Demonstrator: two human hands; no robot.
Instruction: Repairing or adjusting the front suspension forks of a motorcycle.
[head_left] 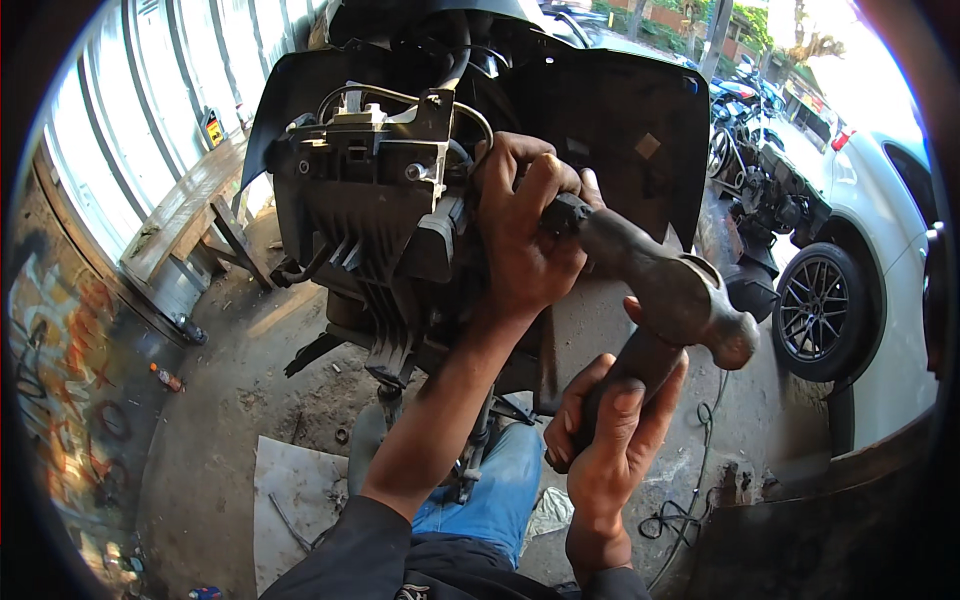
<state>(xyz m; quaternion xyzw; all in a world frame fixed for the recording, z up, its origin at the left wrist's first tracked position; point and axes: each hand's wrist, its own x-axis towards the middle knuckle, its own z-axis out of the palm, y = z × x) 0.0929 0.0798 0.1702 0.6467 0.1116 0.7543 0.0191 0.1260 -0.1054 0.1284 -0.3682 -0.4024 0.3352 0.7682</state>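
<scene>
My right hand [622, 425] is wrapped round the handle of a worn ball-peen hammer [655, 280], thumb along the grip. The hammer's head is up at my left hand, one face at or very near the end of a dark metal tool [567, 212]. My left hand [528, 225] grips that tool, with its fingers curled and its far end hidden; I cannot tell its exact kind. Both hands are at the right side of a partly stripped motor scooter [365, 190], whose dark frame, brackets and cables are exposed.
A wooden bench [185, 205] stands by the corrugated wall at left. A white car [890, 250] and parked motorcycles are on the right. A black cable [705, 440] lies coiled on the floor. Flat cardboard [285, 490] lies near my legs, and a small bottle [165, 377] is at left.
</scene>
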